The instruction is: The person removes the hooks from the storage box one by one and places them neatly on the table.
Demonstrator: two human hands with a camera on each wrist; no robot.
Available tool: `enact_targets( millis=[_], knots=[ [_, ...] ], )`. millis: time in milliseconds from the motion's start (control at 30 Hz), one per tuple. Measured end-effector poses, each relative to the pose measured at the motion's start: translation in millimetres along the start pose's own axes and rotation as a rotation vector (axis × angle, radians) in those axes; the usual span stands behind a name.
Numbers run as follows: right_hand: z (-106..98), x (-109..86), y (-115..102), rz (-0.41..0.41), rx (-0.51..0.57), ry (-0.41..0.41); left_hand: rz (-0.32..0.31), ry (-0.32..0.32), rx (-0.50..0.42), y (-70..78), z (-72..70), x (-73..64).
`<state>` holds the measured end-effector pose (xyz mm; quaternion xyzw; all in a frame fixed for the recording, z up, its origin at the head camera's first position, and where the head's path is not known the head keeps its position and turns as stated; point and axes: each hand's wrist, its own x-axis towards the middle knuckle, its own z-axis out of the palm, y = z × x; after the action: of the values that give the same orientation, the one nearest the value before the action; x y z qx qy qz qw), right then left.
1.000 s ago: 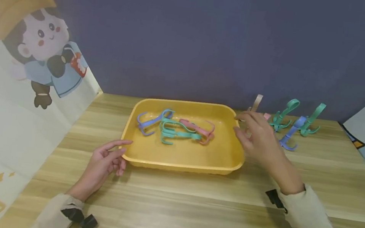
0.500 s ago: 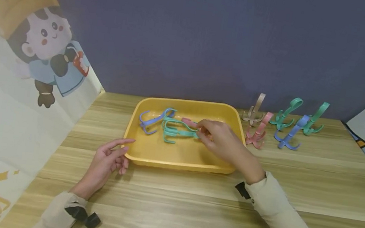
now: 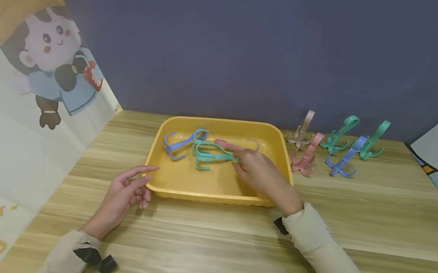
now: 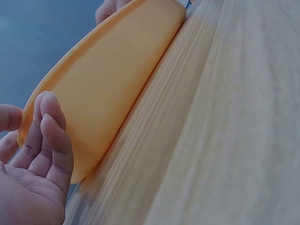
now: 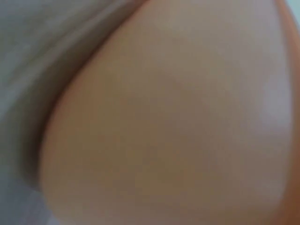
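Note:
In the head view my left hand (image 3: 121, 195) holds the near left rim of a yellow plastic tray (image 3: 215, 199), index finger over the edge, other fingers curled outside. The left wrist view shows those fingers against the tray's outer wall (image 4: 108, 84). My right hand (image 3: 262, 172) reaches into the tray and pinches the right end of a teal green multi-prong hanging hook (image 3: 212, 156). Behind its fingers lies a pink hook (image 3: 228, 144), partly hidden. Another teal hook (image 3: 197, 142) overlaps the gripped one, and a blue-purple hook (image 3: 178, 146) lies to their left.
Right of the tray, several hooks stand on their prongs: a beige one (image 3: 302, 131), a pink one (image 3: 306, 157), a blue-purple one (image 3: 347, 158) and two teal ones (image 3: 340, 136). A dark wall (image 3: 255, 49) rises behind the wooden table (image 3: 203, 254). Tray wall (image 5: 164, 117) fills the blurred right wrist view.
My right hand has moved left from the tray's right rim to the teal hook inside. The pink hook beside the tray now stands uncovered. My left hand has stayed at the rim.

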<state>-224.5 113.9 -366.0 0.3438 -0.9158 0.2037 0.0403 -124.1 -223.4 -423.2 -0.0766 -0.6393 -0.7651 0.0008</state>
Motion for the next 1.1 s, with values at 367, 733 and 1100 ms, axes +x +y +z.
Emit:
enact_targets(
  millis=[367,733,1100],
  knots=[
    [17.9,-6.3,12.1,-0.119,-0.122,0.076,-0.010,-0.007,0.018,0.4,1.1,1.9],
    [18.8,-12.5,14.2,-0.116,-0.085,0.069,-0.013,0.001,0.015,0.4,2.4,2.4],
    [19.2,-4.3,9.3,-0.103,-0.092,0.112,-0.012,0.016,0.035,1.3,0.8,-0.7]
  ],
)
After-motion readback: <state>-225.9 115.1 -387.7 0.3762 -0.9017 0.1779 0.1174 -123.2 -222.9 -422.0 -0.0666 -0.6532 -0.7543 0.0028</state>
